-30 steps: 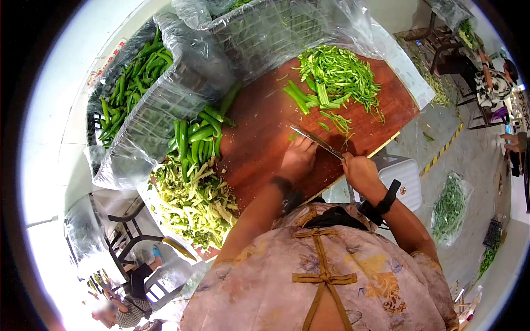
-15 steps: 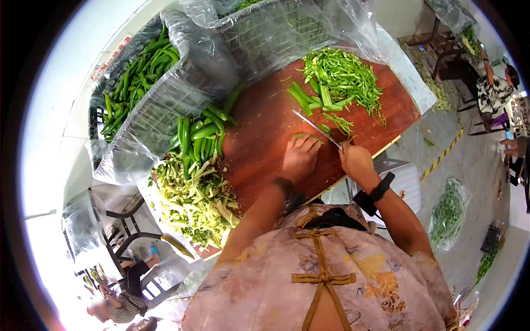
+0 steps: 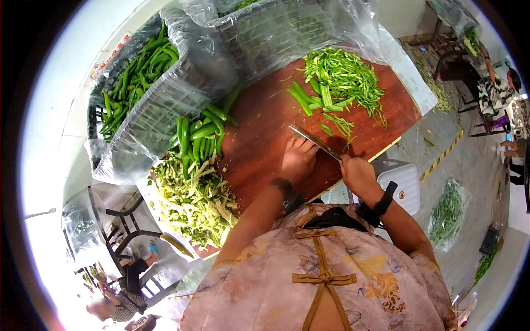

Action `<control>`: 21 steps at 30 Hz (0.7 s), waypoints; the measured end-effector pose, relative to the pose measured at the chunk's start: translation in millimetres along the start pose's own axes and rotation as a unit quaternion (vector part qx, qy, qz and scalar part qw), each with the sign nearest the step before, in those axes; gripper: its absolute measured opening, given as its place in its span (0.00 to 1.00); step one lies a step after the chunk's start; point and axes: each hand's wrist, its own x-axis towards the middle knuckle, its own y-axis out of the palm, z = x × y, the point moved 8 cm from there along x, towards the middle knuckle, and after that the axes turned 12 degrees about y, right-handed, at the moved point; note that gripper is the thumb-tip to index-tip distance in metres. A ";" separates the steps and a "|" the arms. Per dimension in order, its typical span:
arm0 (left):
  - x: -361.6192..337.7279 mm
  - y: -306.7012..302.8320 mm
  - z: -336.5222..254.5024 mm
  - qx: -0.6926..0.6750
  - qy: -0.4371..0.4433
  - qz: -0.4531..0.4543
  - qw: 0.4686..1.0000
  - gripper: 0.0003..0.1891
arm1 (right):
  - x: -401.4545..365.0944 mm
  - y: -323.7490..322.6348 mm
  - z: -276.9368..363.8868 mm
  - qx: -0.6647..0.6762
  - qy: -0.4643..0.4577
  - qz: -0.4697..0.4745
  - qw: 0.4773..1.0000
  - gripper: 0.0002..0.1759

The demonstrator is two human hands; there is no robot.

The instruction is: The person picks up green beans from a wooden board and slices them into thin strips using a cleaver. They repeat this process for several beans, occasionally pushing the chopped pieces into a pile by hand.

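My right hand [image 3: 358, 172] is closed round the handle of a knife [image 3: 316, 141], whose blade slants up and left across the red-brown board [image 3: 259, 132]. Under the blade, by its tip, my left hand [image 3: 298, 160] presses on the board with bent fingers; whatever lies beneath them is hidden. Just beyond the knife are a small green piece [image 3: 326, 129] and thin green strips [image 3: 341, 124]. Farther back lie halved green peppers [image 3: 301, 99] beside a heap of shredded pepper [image 3: 348, 77].
Whole green peppers [image 3: 200, 135] and a pale heap of pepper cores [image 3: 193, 201] lie at the board's left. Plastic-lined crates [image 3: 276, 36] stand behind. A white stool [image 3: 400, 187] is at the right. Other people sit at far left and far right.
The knife has moved slightly toward my left hand, and its blade has turned, showing more of its flat side. The small green piece now lies apart from the blade.
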 end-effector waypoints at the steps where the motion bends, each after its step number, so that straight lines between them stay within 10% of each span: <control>1: 0.8 -0.5 -0.9 -0.015 0.001 0.002 1.000 0.17 | 1.7 -1.6 3.7 0.016 -0.016 -0.013 1.000 0.10; 21: -6.1 13.6 4.8 0.005 -0.024 0.010 1.000 0.15 | -6.2 -6.0 -3.2 0.021 0.010 -0.017 1.000 0.08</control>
